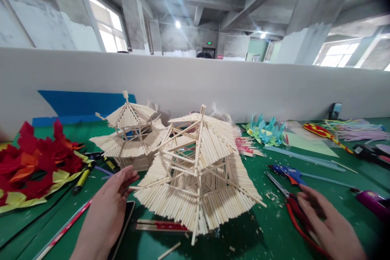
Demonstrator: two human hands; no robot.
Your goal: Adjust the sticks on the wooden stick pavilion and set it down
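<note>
A pavilion model of thin wooden sticks (198, 162) stands in front of me, its upper roof partly covered and its beams showing. My left hand (105, 207) is beside its left corner, fingers loosely bent, with nothing visible in them. Whether the fingertips touch the protruding corner stick I cannot tell. Below that hand lies a dark phone-like slab (123, 227), partly covered. On the right, my right hand (329, 219) is closed around red-handled pliers (292, 205), whose grey jaws point toward the model. Behind the jaws lies a blue glue gun (288, 172).
A second stick pavilion (131, 130) stands behind left. Red paper flowers (39, 162) are at the left, blue paper ones (265, 128) at the back. Packaged sticks (161, 226) lie in front on the green table (243, 243). A white partition (183, 83) stands behind.
</note>
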